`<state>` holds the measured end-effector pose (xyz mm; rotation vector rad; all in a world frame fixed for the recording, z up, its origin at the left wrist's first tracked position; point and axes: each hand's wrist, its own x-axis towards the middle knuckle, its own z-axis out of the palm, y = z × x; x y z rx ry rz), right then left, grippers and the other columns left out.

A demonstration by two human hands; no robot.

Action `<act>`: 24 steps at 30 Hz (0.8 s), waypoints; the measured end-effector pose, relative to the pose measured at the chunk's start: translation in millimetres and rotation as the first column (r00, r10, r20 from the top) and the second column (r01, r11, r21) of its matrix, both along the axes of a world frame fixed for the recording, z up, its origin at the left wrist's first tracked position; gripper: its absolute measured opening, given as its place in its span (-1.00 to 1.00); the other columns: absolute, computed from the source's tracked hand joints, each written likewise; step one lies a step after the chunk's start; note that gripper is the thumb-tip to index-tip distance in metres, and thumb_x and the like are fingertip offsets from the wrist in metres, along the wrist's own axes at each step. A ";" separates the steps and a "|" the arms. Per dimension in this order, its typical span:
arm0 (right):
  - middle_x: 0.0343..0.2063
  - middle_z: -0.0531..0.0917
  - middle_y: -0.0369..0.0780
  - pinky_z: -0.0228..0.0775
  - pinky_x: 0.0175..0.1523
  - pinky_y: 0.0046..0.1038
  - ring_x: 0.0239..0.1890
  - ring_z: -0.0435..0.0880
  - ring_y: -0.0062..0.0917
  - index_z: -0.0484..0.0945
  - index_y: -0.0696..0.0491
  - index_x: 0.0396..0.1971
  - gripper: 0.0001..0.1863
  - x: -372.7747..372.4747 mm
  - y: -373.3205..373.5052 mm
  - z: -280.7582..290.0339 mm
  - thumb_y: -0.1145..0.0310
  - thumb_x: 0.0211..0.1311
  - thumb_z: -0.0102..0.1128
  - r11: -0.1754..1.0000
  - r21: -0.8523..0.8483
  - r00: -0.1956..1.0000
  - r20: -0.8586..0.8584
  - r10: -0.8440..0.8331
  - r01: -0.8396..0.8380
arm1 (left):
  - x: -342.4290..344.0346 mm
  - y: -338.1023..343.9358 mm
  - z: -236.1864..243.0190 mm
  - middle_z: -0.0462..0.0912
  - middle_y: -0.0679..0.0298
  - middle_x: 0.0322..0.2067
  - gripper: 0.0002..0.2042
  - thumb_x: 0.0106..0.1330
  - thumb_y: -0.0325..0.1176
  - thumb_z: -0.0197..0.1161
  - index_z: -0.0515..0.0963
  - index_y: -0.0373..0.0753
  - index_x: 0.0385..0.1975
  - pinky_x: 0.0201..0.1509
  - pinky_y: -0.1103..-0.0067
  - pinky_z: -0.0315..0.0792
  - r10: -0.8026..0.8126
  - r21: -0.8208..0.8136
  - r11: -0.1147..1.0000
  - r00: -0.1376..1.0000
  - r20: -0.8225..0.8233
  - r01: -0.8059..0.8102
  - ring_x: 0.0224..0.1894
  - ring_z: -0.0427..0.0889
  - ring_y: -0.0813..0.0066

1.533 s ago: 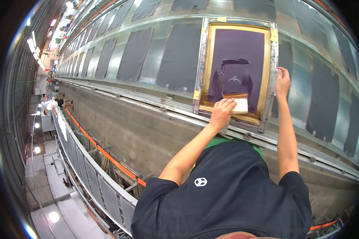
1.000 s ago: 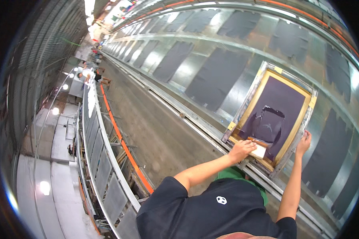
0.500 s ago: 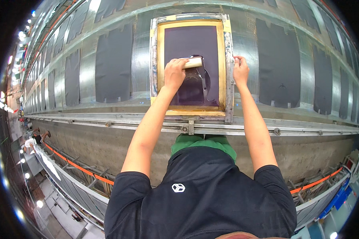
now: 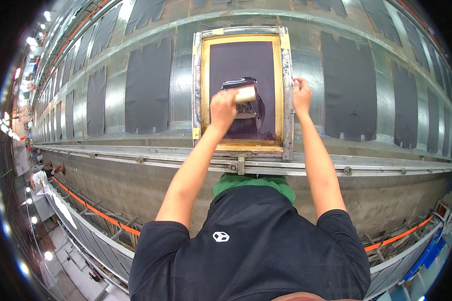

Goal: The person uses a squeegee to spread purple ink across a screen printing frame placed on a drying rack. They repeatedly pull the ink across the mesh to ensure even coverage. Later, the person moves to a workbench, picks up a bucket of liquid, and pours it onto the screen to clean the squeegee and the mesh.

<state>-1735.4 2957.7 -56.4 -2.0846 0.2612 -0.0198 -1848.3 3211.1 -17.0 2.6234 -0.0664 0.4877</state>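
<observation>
Now the squeegee is gripped in the closed left hand mid-screen, drawn lower than half a second ago. The frame is clasped at its right edge by the right hand, so a print stroke seems underway.

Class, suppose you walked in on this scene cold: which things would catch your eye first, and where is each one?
First, the yellow-edged printing screen in its metal frame, lying on the long table at top centre. On its dark mesh the left hand grips a pale squeegee over wet dark ink, while the right hand holds the frame's right edge. Dark fabric panels lie in rows on both sides.
</observation>
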 end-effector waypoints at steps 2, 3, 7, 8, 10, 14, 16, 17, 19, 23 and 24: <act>-0.39 0.70 -0.06 0.43 -0.09 -0.25 -0.29 0.67 -0.23 0.63 0.06 -0.15 -0.76 -2.7 1.8 7.0 0.28 0.42 0.02 1.000 0.004 0.998 -0.063 0.016 -0.015 | 27.9 7.4 3.6 0.73 0.24 -0.24 -0.69 0.05 -0.63 0.18 0.66 -0.20 -0.20 0.00 0.31 0.47 0.019 0.033 0.999 1.000 0.001 -0.019 -0.12 0.66 0.19; -0.41 0.69 -0.07 0.43 -0.11 -0.25 -0.32 0.66 -0.23 0.63 0.06 -0.15 -0.76 -3.6 -0.8 2.8 0.28 0.42 0.03 1.000 0.008 0.999 -0.033 0.014 -0.014 | 34.2 9.1 -0.5 0.73 0.25 -0.24 -0.69 0.04 -0.64 0.16 0.66 -0.19 -0.21 -0.01 0.31 0.46 -0.016 0.047 0.999 0.999 0.040 0.014 -0.13 0.65 0.21; -0.47 0.66 -0.09 0.41 -0.19 -0.27 -0.39 0.62 -0.25 0.63 0.06 -0.16 -0.76 1.5 -3.9 -15.5 0.26 0.42 0.05 0.999 0.036 0.992 0.130 -0.004 -0.001 | -0.6 -7.6 -15.1 0.72 0.26 -0.21 -0.70 0.04 -0.64 0.15 0.66 -0.19 -0.24 -0.01 0.31 0.45 -0.019 0.095 0.995 0.999 -0.037 0.022 -0.10 0.64 0.24; -0.48 0.66 -0.10 0.41 -0.21 -0.27 -0.41 0.61 -0.26 0.63 0.06 -0.16 -0.76 -0.7 -6.5 -19.3 0.25 0.42 0.06 0.999 0.048 0.983 0.181 -0.012 0.003 | -16.7 -14.9 -15.6 0.72 0.26 -0.20 -0.69 0.04 -0.63 0.16 0.65 -0.19 -0.22 0.01 0.31 0.44 -0.046 0.084 0.995 0.998 -0.049 0.050 -0.08 0.64 0.25; -0.44 0.69 -0.10 0.43 -0.20 -0.29 -0.37 0.64 -0.30 0.64 0.05 -0.16 -0.77 2.8 -6.7 -17.4 0.25 0.40 0.09 0.998 0.055 0.996 0.083 0.011 -0.015 | -54.5 -23.2 -22.8 0.71 0.28 -0.17 -0.70 0.05 -0.63 0.16 0.64 -0.19 -0.22 0.02 0.33 0.43 -0.075 0.070 0.995 0.997 -0.025 0.076 -0.06 0.63 0.27; -0.35 0.72 -0.10 0.45 -0.09 -0.32 -0.28 0.67 -0.33 0.67 0.02 -0.16 -0.77 16.5 -13.4 -30.5 0.26 0.39 0.10 0.999 0.015 0.998 0.057 0.035 -0.036 | -104.1 -31.7 -14.1 0.67 0.30 -0.12 -0.74 0.13 -0.55 0.16 0.61 -0.19 -0.17 0.05 0.34 0.42 -0.138 0.066 0.988 0.990 -0.005 0.138 0.01 0.59 0.31; -0.32 0.73 -0.11 0.45 -0.06 -0.33 -0.25 0.67 -0.34 0.68 0.02 -0.15 -0.77 31.8 -16.9 -30.8 0.27 0.38 0.10 0.999 0.008 0.992 0.121 0.041 -0.042 | -114.0 -31.6 -9.5 0.66 0.32 -0.10 -0.74 0.15 -0.52 0.15 0.60 -0.17 -0.15 0.08 0.36 0.40 -0.130 0.028 0.991 0.991 0.007 0.130 0.03 0.57 0.32; -0.29 0.73 -0.12 0.45 -0.04 -0.33 -0.23 0.68 -0.34 0.68 0.01 -0.15 -0.77 39.9 -24.8 -24.9 0.27 0.39 0.09 0.998 -0.011 0.982 0.182 0.058 -0.057 | -114.9 -31.7 0.2 0.66 0.29 -0.08 -0.71 0.13 -0.56 0.15 0.61 -0.17 -0.14 0.09 0.34 0.40 -0.135 -0.032 0.990 0.991 0.000 0.135 0.05 0.58 0.27; -0.26 0.73 -0.13 0.44 -0.02 -0.34 -0.22 0.68 -0.33 0.68 0.01 -0.15 -0.77 33.0 6.4 16.2 0.28 0.40 0.08 0.998 -0.029 0.980 0.189 0.068 -0.064 | -128.3 -18.3 5.7 0.65 0.28 -0.01 -0.63 0.08 -0.61 0.17 0.59 -0.15 -0.09 0.09 0.32 0.40 -0.111 -0.061 0.992 0.994 -0.024 0.109 0.10 0.56 0.25; -0.35 0.71 -0.13 0.45 -0.07 -0.34 -0.29 0.66 -0.39 0.66 0.01 -0.12 -0.76 -4.3 103.0 42.7 0.26 0.42 0.06 0.998 -0.013 0.980 0.189 0.069 -0.068 | -150.5 53.0 13.7 0.65 0.28 0.03 -0.56 -0.01 -0.60 0.23 0.58 -0.14 -0.05 0.08 0.34 0.41 -0.025 -0.023 0.999 0.999 -0.039 0.024 0.11 0.56 0.25; -0.37 0.70 -0.13 0.45 -0.09 -0.34 -0.32 0.65 -0.40 0.66 0.01 -0.12 -0.76 -14.3 128.1 38.2 0.26 0.43 0.05 0.998 -0.006 0.974 0.217 0.069 -0.070 | -158.6 80.7 14.6 0.65 0.28 0.03 -0.55 -0.02 -0.60 0.24 0.58 -0.14 -0.04 0.08 0.35 0.41 -0.006 -0.018 1.000 0.998 -0.062 0.005 0.10 0.57 0.25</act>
